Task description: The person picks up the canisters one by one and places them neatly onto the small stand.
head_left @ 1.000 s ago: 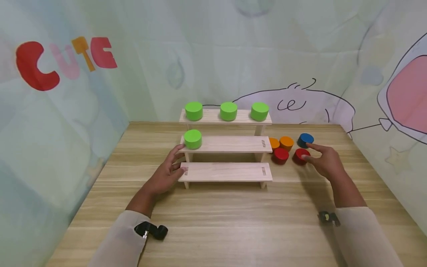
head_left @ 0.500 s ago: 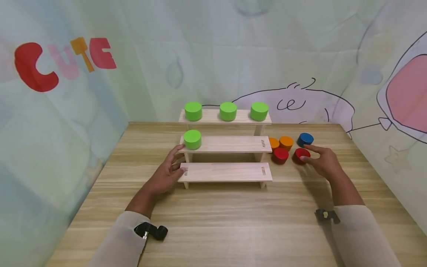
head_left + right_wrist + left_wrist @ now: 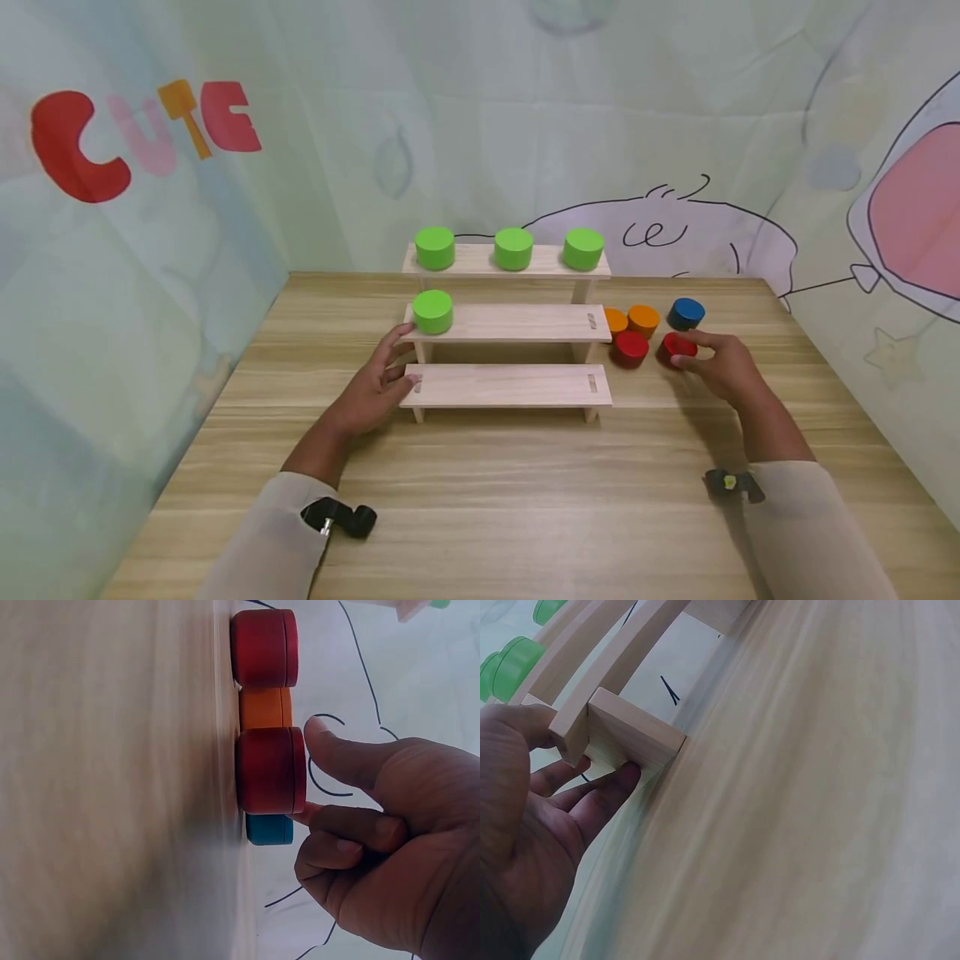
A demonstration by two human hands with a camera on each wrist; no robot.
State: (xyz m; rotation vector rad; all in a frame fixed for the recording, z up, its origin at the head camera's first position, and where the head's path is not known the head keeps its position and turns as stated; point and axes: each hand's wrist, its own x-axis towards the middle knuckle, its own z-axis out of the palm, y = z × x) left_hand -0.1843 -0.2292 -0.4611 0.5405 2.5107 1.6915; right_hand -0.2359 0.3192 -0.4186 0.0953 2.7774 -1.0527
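Observation:
My left hand [image 3: 370,393] holds the left end of a three-step wooden stand [image 3: 510,385]. Its thumb lies over the lowest step, and the left wrist view shows its other fingers against the leg [image 3: 634,735] below. My right hand [image 3: 726,367] is at a red round block [image 3: 674,348] on the table, thumb and index finger spread at its near and far sides. In the right wrist view, the thumb tip sits just above the level of this red block [image 3: 270,771], a small gap between; the other fingers are curled toward the palm.
Green round blocks stand on the stand: several in all, three on the top step and one [image 3: 432,312] on the middle step's left end. Right of the stand are orange blocks [image 3: 643,321], another red block [image 3: 630,349] and a blue block [image 3: 686,314]. Printed cloth [image 3: 337,167] hangs behind.
The right index finger has moved from beside the blue block to the red block's far edge, narrowing its spread from the thumb. My left hand and the stand have stayed put.

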